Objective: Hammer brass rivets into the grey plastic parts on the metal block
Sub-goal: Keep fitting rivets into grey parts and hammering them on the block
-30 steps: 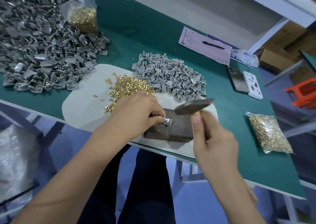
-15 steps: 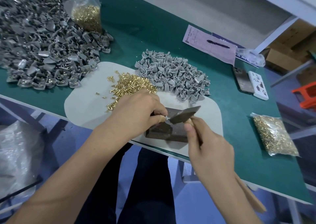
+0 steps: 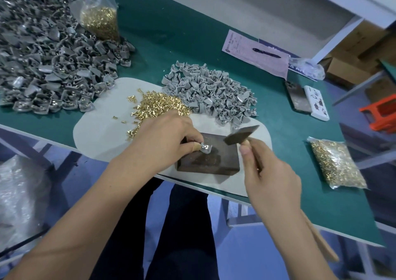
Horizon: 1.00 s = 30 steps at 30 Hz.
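Observation:
A dark metal block (image 3: 209,161) lies on a pale mat (image 3: 100,134) at the table's near edge. My left hand (image 3: 165,138) pinches a small grey plastic part (image 3: 206,148) against the block's left top. My right hand (image 3: 272,177) grips a hammer by its wooden handle; the hammer head (image 3: 241,134) hangs raised just above the block's far right corner, apart from the part. Loose brass rivets (image 3: 158,104) are heaped on the mat behind my left hand. A pile of light grey plastic parts (image 3: 210,91) lies beyond the block.
A large heap of darker grey parts (image 3: 47,61) fills the table's left. Rivet bags sit at the back left (image 3: 100,20) and right (image 3: 336,164). A paper with a pen (image 3: 257,52), a phone (image 3: 296,95) and a white case (image 3: 317,102) lie at the right.
The hammer head was raised, came down onto the part half a second ago, and is lifted again off to the right. My left hand has kept the part on the block.

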Each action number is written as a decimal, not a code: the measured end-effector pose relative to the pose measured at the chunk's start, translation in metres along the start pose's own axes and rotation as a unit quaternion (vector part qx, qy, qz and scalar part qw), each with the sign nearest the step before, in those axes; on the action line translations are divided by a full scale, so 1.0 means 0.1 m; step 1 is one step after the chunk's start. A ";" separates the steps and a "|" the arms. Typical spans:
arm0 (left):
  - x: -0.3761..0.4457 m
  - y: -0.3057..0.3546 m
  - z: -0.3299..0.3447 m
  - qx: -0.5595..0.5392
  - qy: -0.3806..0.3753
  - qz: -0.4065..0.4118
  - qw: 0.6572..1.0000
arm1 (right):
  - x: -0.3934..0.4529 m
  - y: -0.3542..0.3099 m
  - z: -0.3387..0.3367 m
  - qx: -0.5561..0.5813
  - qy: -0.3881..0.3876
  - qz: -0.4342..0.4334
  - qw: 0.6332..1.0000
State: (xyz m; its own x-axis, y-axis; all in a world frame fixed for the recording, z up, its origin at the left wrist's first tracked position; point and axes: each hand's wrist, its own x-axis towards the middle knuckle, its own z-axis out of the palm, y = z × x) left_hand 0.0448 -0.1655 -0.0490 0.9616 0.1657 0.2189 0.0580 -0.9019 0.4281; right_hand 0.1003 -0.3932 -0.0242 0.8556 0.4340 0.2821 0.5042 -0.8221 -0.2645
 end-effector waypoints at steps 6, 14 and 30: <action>-0.05 0.01 0.05 -0.046 0.016 -0.018 0.999 | 0.06 0.42 0.16 -0.029 -0.034 0.144 0.989; -0.39 0.03 0.10 -0.166 0.088 -0.073 0.980 | 0.08 0.16 0.34 -0.032 0.045 0.089 0.994; -1.24 -1.09 -0.25 -0.049 0.222 -0.262 0.938 | 0.40 -1.97 1.19 0.154 -0.103 -0.276 0.943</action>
State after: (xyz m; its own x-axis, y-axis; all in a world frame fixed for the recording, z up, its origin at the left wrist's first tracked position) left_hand -0.0874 -0.0779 -0.1004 0.5996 0.7457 0.2905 0.4455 -0.6125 0.6530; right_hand 0.0495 -0.1703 -0.0702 0.4418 0.8528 0.2786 0.8624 -0.3181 -0.3938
